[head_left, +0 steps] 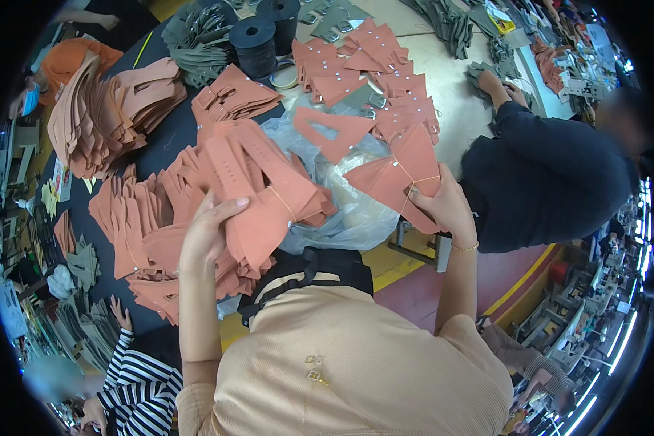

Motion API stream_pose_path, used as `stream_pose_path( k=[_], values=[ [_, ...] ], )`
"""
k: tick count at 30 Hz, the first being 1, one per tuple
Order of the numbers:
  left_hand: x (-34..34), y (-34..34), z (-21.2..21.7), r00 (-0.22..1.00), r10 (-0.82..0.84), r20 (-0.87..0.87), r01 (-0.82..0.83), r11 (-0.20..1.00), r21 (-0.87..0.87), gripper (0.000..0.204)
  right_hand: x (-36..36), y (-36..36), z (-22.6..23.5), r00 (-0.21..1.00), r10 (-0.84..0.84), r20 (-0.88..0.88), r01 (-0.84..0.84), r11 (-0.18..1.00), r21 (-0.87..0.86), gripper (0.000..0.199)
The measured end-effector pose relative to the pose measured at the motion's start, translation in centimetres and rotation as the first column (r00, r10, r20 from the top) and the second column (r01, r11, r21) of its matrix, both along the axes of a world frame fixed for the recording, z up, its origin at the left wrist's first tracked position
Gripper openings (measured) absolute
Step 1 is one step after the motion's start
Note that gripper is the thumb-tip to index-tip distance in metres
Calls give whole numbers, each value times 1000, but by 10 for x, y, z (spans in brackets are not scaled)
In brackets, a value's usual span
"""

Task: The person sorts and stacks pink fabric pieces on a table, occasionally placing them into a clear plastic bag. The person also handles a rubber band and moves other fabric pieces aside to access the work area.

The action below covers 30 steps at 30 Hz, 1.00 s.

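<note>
The left hand (205,234) clamps a banded stack of terracotta cut pieces (258,190) upright, while the right hand (443,206) pinches a smaller banded bundle (403,174), keeping both apart above the clear plastic bag (345,211).

Top: beige ribbed knit shirt (356,363), short sleeves
Chest: small gold clasp (315,369) at 6 o'clock
Right wrist: thin gold bracelet (465,248)
Strap: black harness (320,267)

I see left hand (205,236) gripping banded bundle of terracotta cut pieces (258,192); right hand (443,207) holding smaller banded bundle (400,171). Clear plastic bag (341,203) between them, on dark surface (163,142). Black thread spools (254,43) beyond.
</note>
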<state>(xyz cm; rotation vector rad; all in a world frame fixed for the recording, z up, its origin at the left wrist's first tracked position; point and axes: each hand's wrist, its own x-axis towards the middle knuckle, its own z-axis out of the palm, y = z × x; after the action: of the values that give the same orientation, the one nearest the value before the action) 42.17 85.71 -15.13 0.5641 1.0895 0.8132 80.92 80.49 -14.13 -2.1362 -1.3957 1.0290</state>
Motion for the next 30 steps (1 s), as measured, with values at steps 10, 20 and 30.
stream_pose_path(
  k=[10,20,30],
  values=[
    [15,54,-110,396,-385,-834,456,870,-185,86,-15,5,30,864,-30,-502,32,999,-4,56],
    [52,10,8,700,-710,-72,713,692,113,84,-61,23,23,736,355,-577,-395,917,60,74],
    [36,-28,0,871,-469,149,486,867,-113,79,-92,18,39,818,549,-173,-491,822,289,72]
  ],
)
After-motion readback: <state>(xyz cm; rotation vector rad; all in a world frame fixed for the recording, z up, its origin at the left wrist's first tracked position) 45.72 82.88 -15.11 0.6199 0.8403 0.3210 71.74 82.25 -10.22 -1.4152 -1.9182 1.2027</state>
